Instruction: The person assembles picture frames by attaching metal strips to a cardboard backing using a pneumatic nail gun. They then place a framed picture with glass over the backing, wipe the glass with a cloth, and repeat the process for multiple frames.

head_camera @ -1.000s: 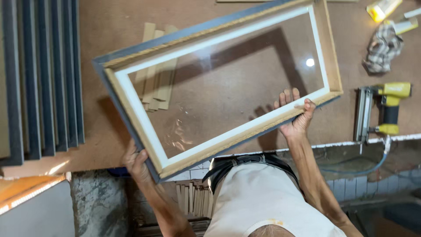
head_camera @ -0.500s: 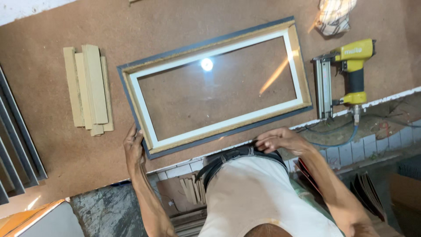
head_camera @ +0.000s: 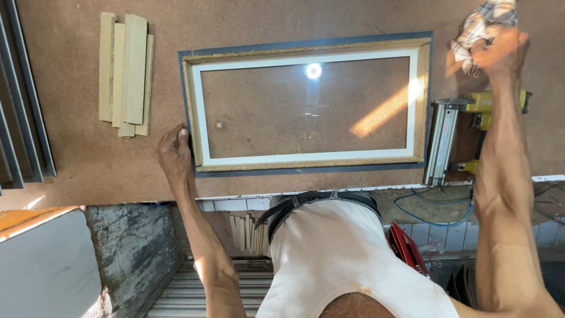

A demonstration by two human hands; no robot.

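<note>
Head view: picture frame point(head_camera: 306, 46) lies flat, glass up, on the brown workbench point(head_camera: 265, 15), long side running left-right, its near edge close to the bench's near edge. Dark outer border, raw wood band, white inner liner; a light glare sits on the glass.

Left hand point(head_camera: 175, 154) rests on the bench at the frame's near-left corner, fingers loosely curled, fingertips touching the frame's left edge, not wrapped around it.

Right hand point(head_camera: 500, 52) is stretched to the far right, fingers closed around a checked rag point(head_camera: 479, 26), which bunches out on the hand's far-left side.

Yellow nail gun point(head_camera: 456, 138) lies just right of the frame, under the right forearm.

Stack of pale wood strips point(head_camera: 125, 73) sits left of the frame, apart from it. Dark mouldings point(head_camera: 23, 94) line the far-left edge.
</note>
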